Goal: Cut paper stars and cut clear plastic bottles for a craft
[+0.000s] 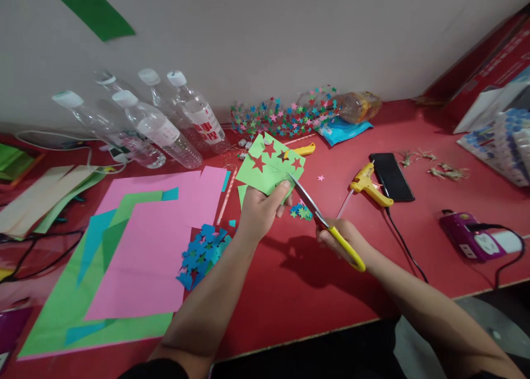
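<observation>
My left hand [265, 208] is closed on a light green sheet of paper [252, 172], thumb on top, held above the table. Several star-shaped holes in the sheet show red through them. In my right hand [343, 238] are scissors with yellow handles [345, 249]; their blades point up and left, the tips at the sheet's right part. Beneath the blades lies a small pile of blue and green paper stars [301, 211]. A single pink star [321, 178] rests on the table to the right. Left of my forearm is a heap of blue paper scraps [202, 254].
Pink, green and blue sheets [149, 252] cover the table's left part. Several clear bottles [157, 130] stand behind them. At the back lies a star-covered bottle [285, 116]. To the right are a yellow glue gun [366, 184], a phone [392, 175] and a purple power strip [472, 235].
</observation>
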Tool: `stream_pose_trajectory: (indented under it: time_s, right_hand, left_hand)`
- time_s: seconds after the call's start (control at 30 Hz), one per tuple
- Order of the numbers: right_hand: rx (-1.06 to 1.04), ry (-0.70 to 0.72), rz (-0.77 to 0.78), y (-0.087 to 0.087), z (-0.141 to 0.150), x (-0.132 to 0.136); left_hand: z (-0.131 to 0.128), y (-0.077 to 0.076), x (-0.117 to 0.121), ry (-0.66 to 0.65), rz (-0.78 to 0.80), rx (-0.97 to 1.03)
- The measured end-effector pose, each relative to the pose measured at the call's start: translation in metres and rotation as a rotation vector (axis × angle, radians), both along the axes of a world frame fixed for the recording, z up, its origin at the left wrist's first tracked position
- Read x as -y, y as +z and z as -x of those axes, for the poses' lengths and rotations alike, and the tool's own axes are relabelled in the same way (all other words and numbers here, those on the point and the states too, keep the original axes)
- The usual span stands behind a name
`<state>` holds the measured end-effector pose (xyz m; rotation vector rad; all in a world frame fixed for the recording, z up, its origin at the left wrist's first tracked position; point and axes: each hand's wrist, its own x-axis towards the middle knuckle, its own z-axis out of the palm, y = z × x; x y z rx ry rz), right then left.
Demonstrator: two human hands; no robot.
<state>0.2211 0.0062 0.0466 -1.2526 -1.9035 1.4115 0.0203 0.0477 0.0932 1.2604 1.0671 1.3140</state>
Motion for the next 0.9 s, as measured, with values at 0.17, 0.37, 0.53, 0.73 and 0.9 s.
stream_pose_trajectory:
  time_s: [0.17, 0.37, 0.53, 0.73, 0.9]
  right_hand:
    - [0.033, -0.013, 0.007, 0.0000, 0.0001, -0.0006]
    - [0.053, -0.031, 0.010, -0.0019, 0.0002, -0.0011]
    - [0.052, -0.030, 0.015, 0.0016, 0.0007, -0.0013]
    - [0.049, -0.036, 0.032, 0.0035, 0.0011, -0.0006]
    - [0.044, -0.015, 0.041, 0.0024, -0.0031, -0.0043]
  left_hand:
    - [0.0014, -0.0027, -0.0006, -0.015, -0.012, 0.001]
    - [0.0000, -0.0052, -0.0013, -0.030, -0.018, 0.056]
    - [-0.0014, -0.0068, -0.0012, 0.003, 0.014, 0.068]
    - [-0.0040, -0.0065, -0.0005, 0.013, -0.005, 0.059]
    - [0.0043, -0.0027, -0.0034, -0.032, 0.023, 0.030]
